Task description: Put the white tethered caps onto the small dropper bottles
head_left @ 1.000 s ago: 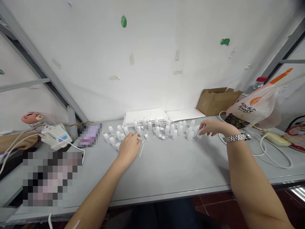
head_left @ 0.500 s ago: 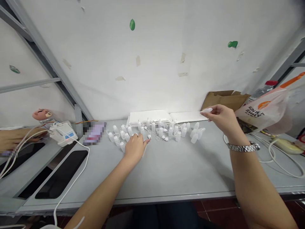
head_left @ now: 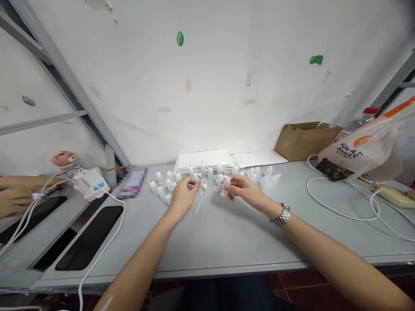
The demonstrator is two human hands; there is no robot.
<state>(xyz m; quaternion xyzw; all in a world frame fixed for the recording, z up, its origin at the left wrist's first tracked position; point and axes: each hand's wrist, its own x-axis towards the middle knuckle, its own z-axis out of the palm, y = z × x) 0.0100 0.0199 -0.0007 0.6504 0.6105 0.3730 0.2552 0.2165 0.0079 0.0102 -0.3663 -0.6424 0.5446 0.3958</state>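
Note:
Among small translucent squeeze bottles (head_left: 153, 186), my left hand (head_left: 184, 196) has its thumb and fingers pinched together; whatever is between them is too small to make out. A small translucent bottle (head_left: 224, 187) is tilted in the fingers of my right hand (head_left: 246, 190), a short way to the right of the left hand. Between the hands lie loose white caps (head_left: 204, 187) with thin loops. A thin white strip with a ring end (head_left: 198, 205) rests on the table just right of my left hand. More bottles (head_left: 267, 186) stand or lean together beyond my right wrist.
White flat sheets (head_left: 205, 159) lie against the wall. A cardboard box (head_left: 306, 140), a plastic bag (head_left: 359, 149) and looped white cables (head_left: 343, 216) occupy the right side. A black phone (head_left: 90, 237) and a white device (head_left: 90, 185) sit left, near another person's hand (head_left: 19, 196).
My right hand has come down and left from beside the cardboard box to the middle, carrying a small pale item, now seen as a bottle. My left hand has shifted slightly, uncovering the thin strip.

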